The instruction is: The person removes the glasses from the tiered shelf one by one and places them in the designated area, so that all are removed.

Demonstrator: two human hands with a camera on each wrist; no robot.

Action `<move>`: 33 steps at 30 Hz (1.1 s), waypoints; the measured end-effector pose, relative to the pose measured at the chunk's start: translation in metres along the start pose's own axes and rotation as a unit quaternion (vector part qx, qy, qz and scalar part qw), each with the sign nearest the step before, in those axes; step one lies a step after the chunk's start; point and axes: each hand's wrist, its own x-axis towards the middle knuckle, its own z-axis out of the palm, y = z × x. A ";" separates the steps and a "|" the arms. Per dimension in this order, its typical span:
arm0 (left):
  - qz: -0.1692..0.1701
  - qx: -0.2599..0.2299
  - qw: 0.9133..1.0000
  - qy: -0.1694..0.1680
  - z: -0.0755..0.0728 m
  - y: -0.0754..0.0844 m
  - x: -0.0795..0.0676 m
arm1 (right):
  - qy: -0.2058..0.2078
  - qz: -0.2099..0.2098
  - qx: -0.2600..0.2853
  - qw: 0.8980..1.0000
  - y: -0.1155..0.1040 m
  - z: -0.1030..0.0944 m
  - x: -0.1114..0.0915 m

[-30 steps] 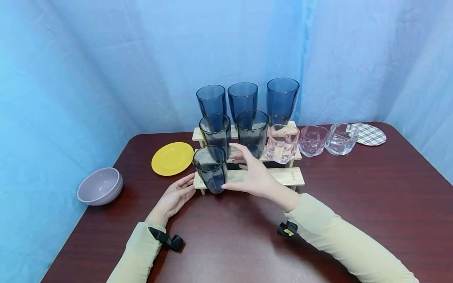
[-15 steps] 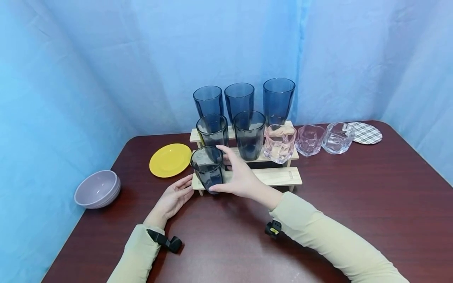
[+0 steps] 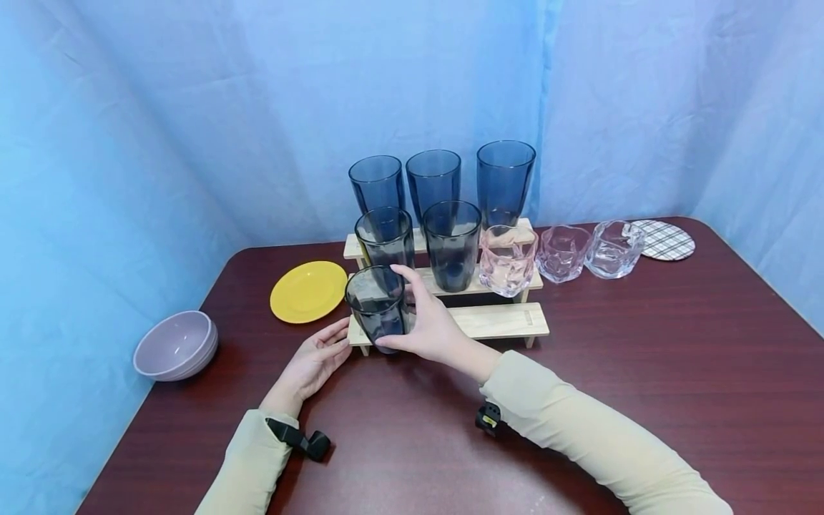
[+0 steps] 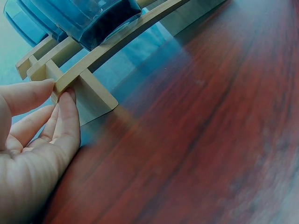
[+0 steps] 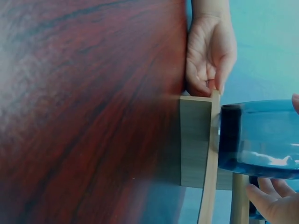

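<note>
A dark blue-grey drinking glass stands upright at the left end of the lowest step of a wooden stepped rack. My right hand holds this glass from the right, thumb at the front and fingers at the far side. In the right wrist view the glass has its base against the board, fingertips beside its wall. My left hand pinches the rack's left end. The left wrist view has the thumb on the board's end and fingers curled underneath.
Several tall blue glasses fill the upper steps, with a pink tumbler at the middle step's right. Two clear tumblers and a checked round mat are farther right. A yellow plate and purple bowl sit left.
My right hand has moved left and closed in around the front glass. My left hand keeps its place at the rack's end. The whole view has shifted slightly.
</note>
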 end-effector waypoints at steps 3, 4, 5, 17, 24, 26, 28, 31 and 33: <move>-0.002 -0.005 1.000 -0.001 0.000 0.000 0.000 | 0.012 0.003 -0.012 1.000 0.002 0.003 0.000; -0.002 -0.006 1.000 0.000 0.000 0.000 0.000 | 0.015 0.003 -0.014 1.000 0.002 0.004 0.000; -0.003 -0.007 1.000 -0.001 -0.001 0.000 0.000 | 0.017 0.003 -0.017 1.000 0.003 0.005 0.000; 0.006 0.009 1.000 -0.005 -0.001 0.000 0.003 | 0.039 0.002 -0.012 0.999 0.004 0.004 0.001; 0.001 -0.003 1.000 0.002 0.000 0.002 0.002 | 0.043 -0.003 -0.008 0.999 0.003 0.005 0.003; -0.001 -0.005 1.000 0.003 0.001 0.001 0.002 | 0.043 -0.001 -0.006 0.999 0.002 0.005 0.002; -0.003 -0.006 1.000 0.003 0.001 0.001 0.001 | 0.043 0.003 -0.007 0.999 0.002 0.005 0.002; -0.003 -0.007 1.000 0.003 0.001 0.002 0.001 | 0.042 0.001 -0.011 0.999 0.001 0.004 0.001; -0.002 -0.007 1.000 0.001 0.002 0.002 0.001 | 0.043 -0.002 -0.011 0.999 0.000 0.003 0.001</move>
